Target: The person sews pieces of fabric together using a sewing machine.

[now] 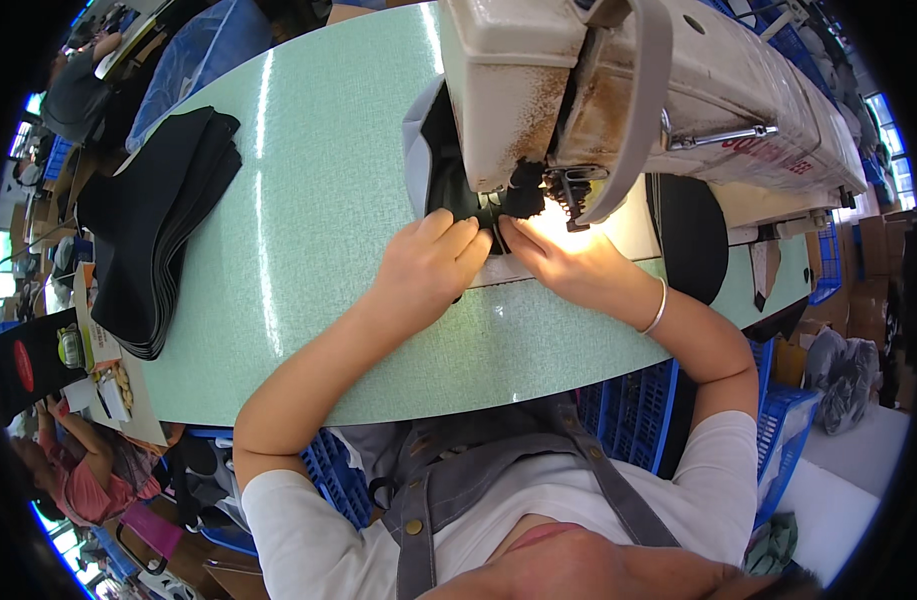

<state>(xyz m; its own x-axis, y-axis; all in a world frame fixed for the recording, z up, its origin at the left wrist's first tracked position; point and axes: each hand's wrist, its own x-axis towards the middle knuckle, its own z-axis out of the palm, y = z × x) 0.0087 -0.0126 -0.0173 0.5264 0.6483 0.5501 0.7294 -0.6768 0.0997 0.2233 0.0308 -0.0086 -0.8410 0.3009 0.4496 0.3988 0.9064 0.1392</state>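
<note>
Through the head camera I look down on a pale green tabletop [333, 170] with a curved near edge, glossy under the light. An industrial sewing machine [518, 70], its casing stained brown, stands over the far right part, its lamp lighting the needle area. A stack of black cut pieces [163, 225] lies well to the left. Beyond the table I make out a co-worker in a pink shirt [93, 470] at lower left and blue plastic crates [628, 410] below the near edge.

The black workpiece [446, 150], pale along its left side, lies under the machine head, just beyond both hands. The left hand [430, 262] and right hand [570, 268] are close together, fingers bent at its near end; I can't tell whether either pinches it.
</note>
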